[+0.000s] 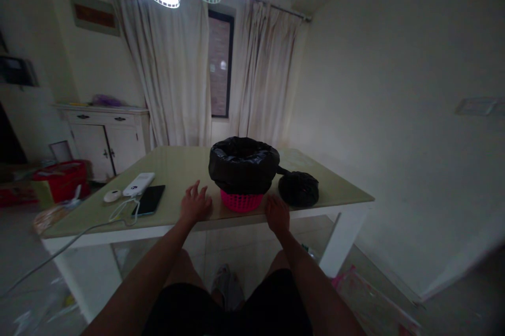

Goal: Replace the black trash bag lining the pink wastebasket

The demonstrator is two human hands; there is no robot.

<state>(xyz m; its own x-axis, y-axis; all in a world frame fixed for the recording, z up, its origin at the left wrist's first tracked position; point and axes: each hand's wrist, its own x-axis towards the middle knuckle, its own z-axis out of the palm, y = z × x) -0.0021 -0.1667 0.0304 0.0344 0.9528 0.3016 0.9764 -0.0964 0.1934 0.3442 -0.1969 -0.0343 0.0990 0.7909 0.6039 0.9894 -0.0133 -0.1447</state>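
Two bare hands rest flat on the near edge of the pale bench (177, 168), one on either side of a small pink basket (241, 201) lined with a black bag (242, 163) whose mouth is folded down over the rim. Farthest left on the bench lie a small white round device (112, 195), a white power bank (138, 184) with a looped white cable (124, 212), and a dark phone (150, 199). The left hand (195, 203) sits just left of the basket, fingers spread and gripping nothing; the right hand (277, 213) sits just right of it, fingers loosely extended, also empty. Right of the basket, touching its liner by a twisted neck, lies a tied black bag bundle (299, 189). The basket stands close to the bench edge and looks light, so a careless nudge from either hand could tip it or slide it off; the loose cable could snag a sleeve or wrist. No brand, label or writing is legible in this dim light.
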